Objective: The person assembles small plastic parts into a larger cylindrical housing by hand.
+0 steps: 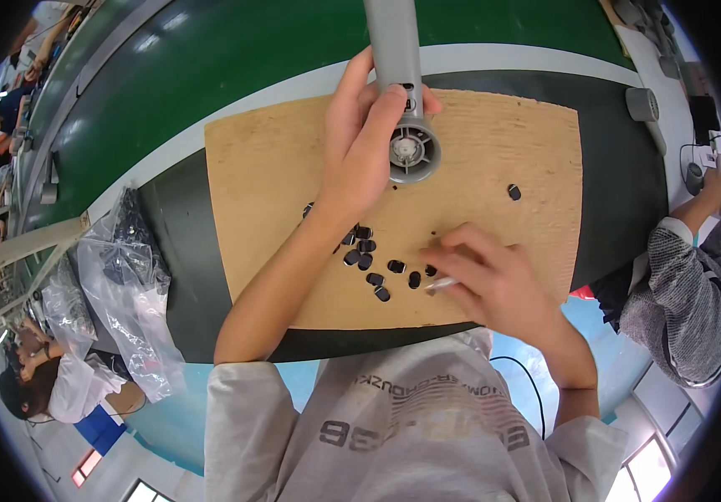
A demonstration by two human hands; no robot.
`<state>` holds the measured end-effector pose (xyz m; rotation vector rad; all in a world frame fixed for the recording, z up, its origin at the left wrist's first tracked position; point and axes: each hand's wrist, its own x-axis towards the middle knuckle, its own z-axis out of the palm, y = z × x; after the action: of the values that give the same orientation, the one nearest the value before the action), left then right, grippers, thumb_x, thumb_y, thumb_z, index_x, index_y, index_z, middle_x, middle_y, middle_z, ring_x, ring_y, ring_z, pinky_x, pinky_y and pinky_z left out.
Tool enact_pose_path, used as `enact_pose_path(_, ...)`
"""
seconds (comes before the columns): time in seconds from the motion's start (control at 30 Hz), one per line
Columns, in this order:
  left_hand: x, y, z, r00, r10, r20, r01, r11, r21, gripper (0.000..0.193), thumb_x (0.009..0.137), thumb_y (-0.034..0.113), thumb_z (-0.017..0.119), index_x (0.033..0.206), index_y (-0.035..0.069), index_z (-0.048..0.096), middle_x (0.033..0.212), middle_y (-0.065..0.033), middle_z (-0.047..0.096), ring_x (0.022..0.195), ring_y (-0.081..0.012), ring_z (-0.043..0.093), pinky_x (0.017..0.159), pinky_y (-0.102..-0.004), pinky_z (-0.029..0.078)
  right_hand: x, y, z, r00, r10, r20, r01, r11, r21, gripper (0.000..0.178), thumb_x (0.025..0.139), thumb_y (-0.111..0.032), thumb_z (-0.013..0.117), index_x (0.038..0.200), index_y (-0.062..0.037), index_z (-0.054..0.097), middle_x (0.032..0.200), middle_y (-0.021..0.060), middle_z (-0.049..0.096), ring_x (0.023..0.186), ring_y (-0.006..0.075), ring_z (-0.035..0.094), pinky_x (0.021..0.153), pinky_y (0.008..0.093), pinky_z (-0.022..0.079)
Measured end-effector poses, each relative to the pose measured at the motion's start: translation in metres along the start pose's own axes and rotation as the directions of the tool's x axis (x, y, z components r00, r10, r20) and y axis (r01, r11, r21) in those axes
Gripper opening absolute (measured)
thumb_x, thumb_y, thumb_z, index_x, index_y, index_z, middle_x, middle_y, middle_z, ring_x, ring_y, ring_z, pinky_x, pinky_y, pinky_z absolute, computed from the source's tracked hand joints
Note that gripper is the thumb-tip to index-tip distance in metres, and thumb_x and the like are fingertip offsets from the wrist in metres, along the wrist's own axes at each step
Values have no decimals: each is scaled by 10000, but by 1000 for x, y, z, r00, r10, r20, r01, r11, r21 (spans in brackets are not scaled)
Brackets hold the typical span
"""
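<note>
Over the far half of a tan board (277, 151), the left hand (362, 142) is wrapped around a grey tubular device (396, 50), thumb lying along its neck beside a small dark slot. The device's long axis runs nearly straight away from the person, its far end cut off by the upper edge of the view, while its round, finned end (432, 159) points back toward the person with the opening turned up to the camera. Whether that end touches the board or is held just off it, I cannot tell. From the right hand (498, 280), the round end lies farther off and to the left, with bare board between them. That hand is half curled, a slim pale thing (442, 285) among its fingers; motion blur hides its kind and exactly how it is pinched. Small black pieces (366, 246) lie in a loose cluster to the left of the right hand, the nearest just beside its fingertips, others close to the left forearm. The right hand is thus nearer the pieces, the left nearer the device. One lone black piece (514, 192) sits apart, beyond the right hand.
</note>
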<state>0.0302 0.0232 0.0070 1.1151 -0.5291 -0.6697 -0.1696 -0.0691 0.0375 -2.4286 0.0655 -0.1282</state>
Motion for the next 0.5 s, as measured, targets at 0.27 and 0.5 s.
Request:
enact_pose_path(0.27, -9, -6, 6, 985, -42, 164, 57, 995, -84, 556, 1010, 226, 360, 1510, -14, 314, 1075, -138, 637, 1029, -175, 599, 905, -313, 468, -3, 12, 6, 993, -36, 110, 43, 997, -63, 228, 759, -59, 777, 954, -71, 660, 947, 56, 586, 691, 202, 643, 591, 310, 537)
enact_pose_path(0.5, -12, -4, 9, 982, -71, 177, 85, 994, -72, 596, 963, 180, 355, 1520, -23, 296, 1090, -154, 635, 1029, -191, 593, 938, -329, 451, 7, 12, -33, 920, 387, 53, -364, 799, 479, 122, 840, 9, 760, 891, -7, 650, 696, 11, 607, 605, 93, 619, 539, 253, 458)
